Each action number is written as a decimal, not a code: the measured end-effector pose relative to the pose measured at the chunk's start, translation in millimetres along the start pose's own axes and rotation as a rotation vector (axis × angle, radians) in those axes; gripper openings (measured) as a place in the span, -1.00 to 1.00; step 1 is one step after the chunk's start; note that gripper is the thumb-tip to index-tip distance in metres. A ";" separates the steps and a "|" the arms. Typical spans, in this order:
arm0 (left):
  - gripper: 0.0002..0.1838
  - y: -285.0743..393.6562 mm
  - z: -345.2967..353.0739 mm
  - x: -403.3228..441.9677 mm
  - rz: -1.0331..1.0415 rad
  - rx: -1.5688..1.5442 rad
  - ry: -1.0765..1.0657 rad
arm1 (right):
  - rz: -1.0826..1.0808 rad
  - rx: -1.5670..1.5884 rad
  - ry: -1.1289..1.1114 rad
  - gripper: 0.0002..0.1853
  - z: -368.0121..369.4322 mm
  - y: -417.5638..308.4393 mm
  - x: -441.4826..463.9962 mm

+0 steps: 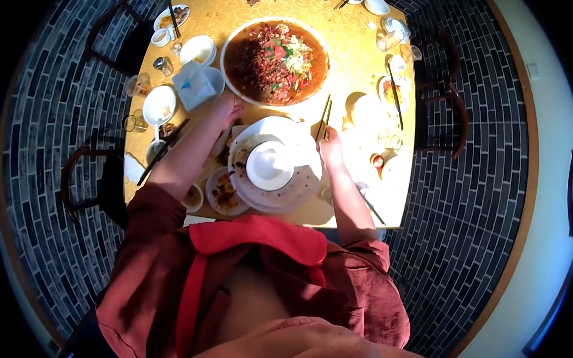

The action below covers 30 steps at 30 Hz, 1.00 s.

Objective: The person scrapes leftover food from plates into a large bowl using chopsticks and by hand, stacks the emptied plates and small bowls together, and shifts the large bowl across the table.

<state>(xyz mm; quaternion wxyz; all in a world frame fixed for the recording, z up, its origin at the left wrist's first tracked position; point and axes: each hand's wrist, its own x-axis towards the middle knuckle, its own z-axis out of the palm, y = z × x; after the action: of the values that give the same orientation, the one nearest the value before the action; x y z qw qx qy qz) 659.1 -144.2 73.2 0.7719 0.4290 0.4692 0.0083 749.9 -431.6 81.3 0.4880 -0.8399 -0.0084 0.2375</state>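
My right hand is closed around a pair of chopsticks, which point away from me. It is just right of a stack of used white plates with a white bowl on top. My left hand reaches over the table, fingers partly visible and apart, with nothing seen in it. That hand is near the rim of a large bowl of red, chili-covered food and beside a white bowl. A tissue box stands left of it.
Around the gold tablecloth are a soiled plate, a sauce bowl, a bowl with a spoon, glass cups and black chopsticks. Wooden chairs stand on both sides over grey brick-patterned flooring.
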 end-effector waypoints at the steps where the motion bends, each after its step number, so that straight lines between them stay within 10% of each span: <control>1: -0.71 -3.7 -1.7 11.2 -0.030 -0.038 -0.014 | -0.273 -0.158 -0.002 -0.56 2.8 6.4 23.8; 5: -0.77 -11.5 -0.6 45.5 -0.005 -0.211 -0.053 | -0.213 0.066 0.089 -0.46 11.9 -10.4 114.2; 11: -0.62 -19.4 0.7 72.4 0.112 -0.393 -0.144 | 0.328 0.597 -0.366 -0.54 11.7 -39.7 187.1; 30: -0.36 -39.7 -8.9 94.8 0.295 -0.516 -0.314 | 0.292 0.969 -0.424 -0.55 23.9 -3.9 197.0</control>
<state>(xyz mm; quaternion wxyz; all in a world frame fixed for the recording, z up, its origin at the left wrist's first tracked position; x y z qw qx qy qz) 690.1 -124.1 -23.1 0.9084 0.2790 0.2597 0.1721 915.8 -361.6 -2.3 0.7686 -0.4452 0.1205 0.4434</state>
